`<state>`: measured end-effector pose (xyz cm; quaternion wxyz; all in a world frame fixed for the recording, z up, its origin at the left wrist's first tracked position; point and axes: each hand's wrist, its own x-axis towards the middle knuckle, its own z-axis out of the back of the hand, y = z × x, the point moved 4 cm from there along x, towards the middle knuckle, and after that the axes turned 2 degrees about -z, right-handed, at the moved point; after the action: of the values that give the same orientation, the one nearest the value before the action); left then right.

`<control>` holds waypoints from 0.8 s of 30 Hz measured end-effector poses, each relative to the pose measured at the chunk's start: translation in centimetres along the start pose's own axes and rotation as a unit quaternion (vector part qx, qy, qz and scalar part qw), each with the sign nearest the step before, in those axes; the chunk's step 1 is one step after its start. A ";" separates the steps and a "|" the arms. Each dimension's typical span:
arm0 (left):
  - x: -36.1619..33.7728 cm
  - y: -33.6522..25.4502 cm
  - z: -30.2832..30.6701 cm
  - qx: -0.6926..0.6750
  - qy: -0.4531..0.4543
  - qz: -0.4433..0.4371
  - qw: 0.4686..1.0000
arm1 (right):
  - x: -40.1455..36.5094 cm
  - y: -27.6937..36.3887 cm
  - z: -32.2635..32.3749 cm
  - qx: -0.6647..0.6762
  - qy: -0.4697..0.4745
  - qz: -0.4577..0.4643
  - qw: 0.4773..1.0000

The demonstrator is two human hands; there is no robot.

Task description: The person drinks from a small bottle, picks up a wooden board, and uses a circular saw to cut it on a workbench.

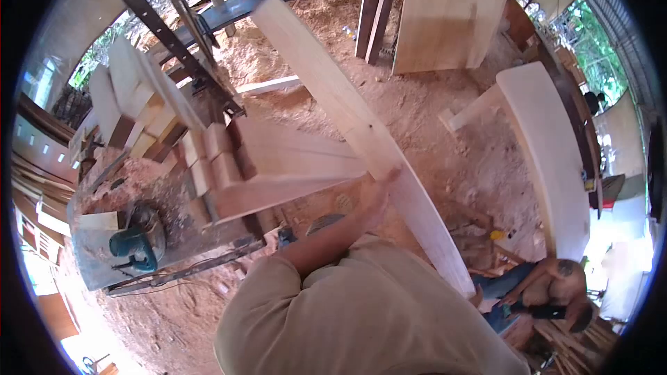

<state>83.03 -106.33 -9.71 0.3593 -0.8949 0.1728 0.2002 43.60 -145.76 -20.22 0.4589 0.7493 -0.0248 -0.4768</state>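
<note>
A long pale wooden plank (347, 114) slants across the middle of the head view, from the upper left down to my body. My left hand (387, 182), slightly blurred, grips the plank near its middle, at its left edge. At the plank's lower end, only a small part of my right hand (476, 296) shows against its edge; most of its fingers are hidden. Just left of my left hand, wide reddish boards (292, 160) lie on the workbench, their ends towards me.
A green power tool (133, 248) rests on the workbench (104, 264) beside stacked timber pieces (156, 125). A large panel (445, 21) leans at the back. On the right stands a curved pale board (549, 146), with a seated co-worker (556, 285) below it. Sawdust covers the ground.
</note>
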 end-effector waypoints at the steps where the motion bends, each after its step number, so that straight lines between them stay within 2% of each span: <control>1: 2.4 -0.3 -0.9 -0.007 0.000 0.001 1.000 | -2.3 3.9 -4.0 0.031 0.028 -0.025 0.999; 3: 6.3 -1.0 -1.2 0.036 -0.052 0.017 0.998 | -4.8 9.3 -10.2 0.049 0.039 -0.064 0.996; 4: 8.2 -1.3 -1.5 0.033 -0.049 0.015 0.998 | -3.7 11.0 -10.6 0.023 0.031 -0.059 0.998; 6: 11.9 -0.9 -0.8 0.051 -0.100 0.071 0.991 | -1.2 14.4 -12.2 -0.012 0.023 -0.059 0.998; 7: 14.0 0.1 -0.2 0.044 -0.101 0.066 0.992 | 0.3 15.7 -13.1 -0.029 0.022 -0.062 0.997; 9: 18.3 1.1 0.5 0.017 -0.072 -0.052 0.996 | 4.2 18.2 -15.1 -0.065 0.021 -0.071 0.995; 13: 25.9 1.1 1.3 -0.033 -0.136 -0.031 0.990 | 12.6 23.5 -19.7 -0.141 0.025 -0.091 0.985; 14: 27.1 -0.2 1.2 -0.034 -0.154 0.006 0.987 | 15.0 24.7 -21.2 -0.163 0.028 -0.098 0.981; 15: 28.8 -0.9 1.2 -0.038 -0.171 0.039 0.984 | 18.0 26.2 -22.8 -0.184 0.034 -0.103 0.977; 17: 35.0 1.5 3.9 -0.015 -0.206 0.019 0.978 | 25.0 28.9 -26.6 -0.228 0.055 -0.113 0.966; 19: 41.5 -0.1 5.5 0.007 -0.248 -0.015 0.969 | 33.1 31.3 -31.3 -0.266 0.085 -0.124 0.952; 21: 44.8 -0.2 7.3 0.088 -0.314 0.042 0.944 | 40.8 32.9 -34.6 -0.299 0.101 -0.140 0.938; 22: 47.7 0.4 9.0 0.085 -0.325 0.044 0.941 | 44.8 33.1 -36.4 -0.306 0.105 -0.148 0.934; 24: 55.2 0.8 13.1 0.092 -0.375 -0.010 0.922 | 53.7 33.1 -42.4 -0.372 0.168 -0.172 0.897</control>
<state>127.10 -106.65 -45.46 0.4809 -0.7190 0.0338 0.5007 117.32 -162.17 -28.59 0.6123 0.5856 0.3612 -0.3895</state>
